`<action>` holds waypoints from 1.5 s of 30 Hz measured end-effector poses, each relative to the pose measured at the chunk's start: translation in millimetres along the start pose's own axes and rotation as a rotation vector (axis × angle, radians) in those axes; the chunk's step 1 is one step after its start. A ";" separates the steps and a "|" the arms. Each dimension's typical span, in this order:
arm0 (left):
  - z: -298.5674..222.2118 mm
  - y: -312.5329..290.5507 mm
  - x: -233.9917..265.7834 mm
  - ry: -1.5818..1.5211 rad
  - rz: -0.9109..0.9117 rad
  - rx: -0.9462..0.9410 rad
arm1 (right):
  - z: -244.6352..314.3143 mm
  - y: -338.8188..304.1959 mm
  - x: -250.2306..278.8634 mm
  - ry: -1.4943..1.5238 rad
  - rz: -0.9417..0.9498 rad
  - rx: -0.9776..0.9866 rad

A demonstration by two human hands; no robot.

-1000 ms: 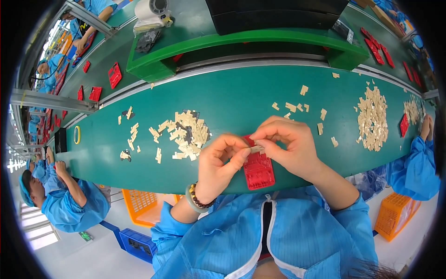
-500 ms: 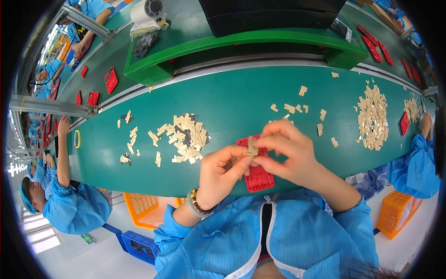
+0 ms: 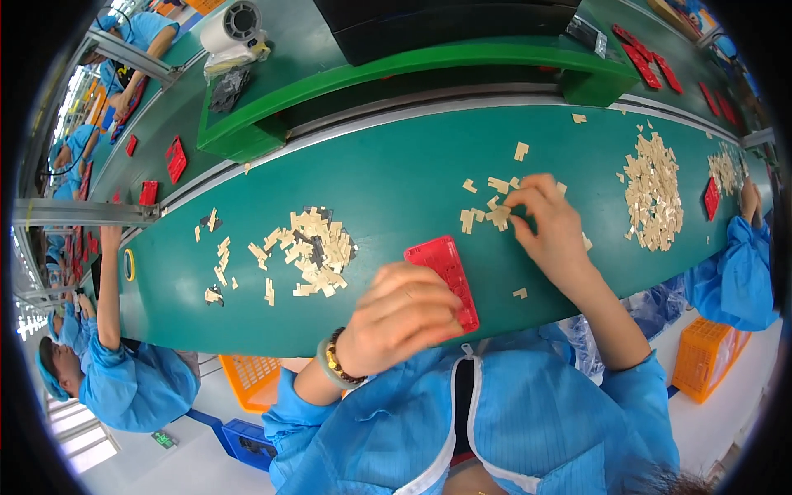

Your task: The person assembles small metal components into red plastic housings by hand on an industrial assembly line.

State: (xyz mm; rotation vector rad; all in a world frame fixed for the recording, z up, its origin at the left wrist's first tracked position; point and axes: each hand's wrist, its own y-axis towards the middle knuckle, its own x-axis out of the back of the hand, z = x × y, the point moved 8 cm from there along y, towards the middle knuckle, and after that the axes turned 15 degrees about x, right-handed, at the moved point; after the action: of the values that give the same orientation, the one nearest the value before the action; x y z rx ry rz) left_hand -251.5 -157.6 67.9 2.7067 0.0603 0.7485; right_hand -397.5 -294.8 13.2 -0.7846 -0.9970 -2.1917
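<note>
A shallow red plastic case (image 3: 445, 256) with moulded ridges lies on the green bench in front of me. My left hand (image 3: 400, 318) is over its lower left part, fingers curled and slightly blurred, hiding whatever may be under them. To the right, my right hand (image 3: 549, 227) reaches into a loose group of small beige L-shaped pieces. Its thumb and forefinger are apart, right beside one beige piece (image 3: 498, 216). A larger heap of beige pieces (image 3: 326, 252), with some dark grey ones among them, lies left of the case.
A big beige pile (image 3: 652, 194) sits on the right, near a co-worker's hand (image 3: 749, 200). A green raised shelf (image 3: 396, 70) with a black box (image 3: 454, 29) spans the back. A yellow tape roll (image 3: 129, 265) lies left, near another co-worker. Orange baskets (image 3: 711, 360) stand below.
My hands have parted: the right has moved right and away to the loose pieces, and the left has turned palm down over the case. The beige piece they pinched is out of sight. The view has shifted slightly.
</note>
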 end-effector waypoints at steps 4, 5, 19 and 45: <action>10.1 -9.5 -3.0 0.379 -0.201 -0.148 | 47.9 9.7 -2.6 0.360 0.114 0.069; 9.2 -9.5 -3.7 0.375 -0.196 -0.151 | 61.8 14.1 -12.8 0.487 0.164 0.135; 31.3 -3.7 11.0 0.507 -0.229 0.170 | 54.7 0.7 -18.1 -0.219 0.247 0.311; 51.4 -45.5 -50.4 0.628 -0.089 0.259 | 8.3 4.8 -92.9 0.529 0.230 -0.356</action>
State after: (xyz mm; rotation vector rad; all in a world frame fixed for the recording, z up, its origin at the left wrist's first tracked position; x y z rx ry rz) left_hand -266.7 -136.6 -13.2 2.5560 0.4464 1.6238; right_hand -331.9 -265.4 -46.4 -0.3985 -0.2472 -2.2213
